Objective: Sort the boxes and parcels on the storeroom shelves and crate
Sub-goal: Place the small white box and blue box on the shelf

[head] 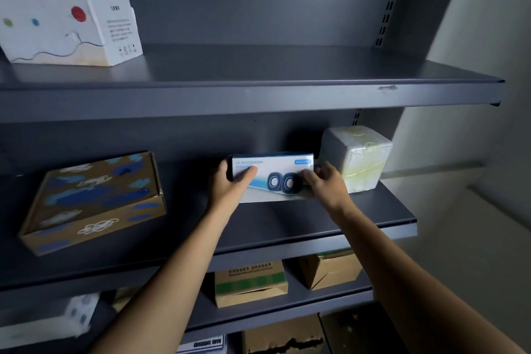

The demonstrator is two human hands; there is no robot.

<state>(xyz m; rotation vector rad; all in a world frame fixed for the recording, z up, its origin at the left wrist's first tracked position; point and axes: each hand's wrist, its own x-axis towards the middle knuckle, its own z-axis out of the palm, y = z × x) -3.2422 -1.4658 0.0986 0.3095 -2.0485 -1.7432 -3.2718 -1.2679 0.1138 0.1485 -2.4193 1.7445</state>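
A pale, plain wall (488, 23) fills the right side of the view, lit brighter at mid height and greyer towards the top. A narrow horizontal ledge (436, 171) runs along it; below, a pale slanted surface (502, 238) meets the right edge.

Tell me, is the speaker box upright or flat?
Upright on its long side: the speaker box faces the camera, left hand and right hand gripping its ends.

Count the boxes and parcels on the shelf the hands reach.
3: a blue-patterned cardboard box at left, the speaker box in the middle, a taped white parcel at right; more may sit beyond the left edge.
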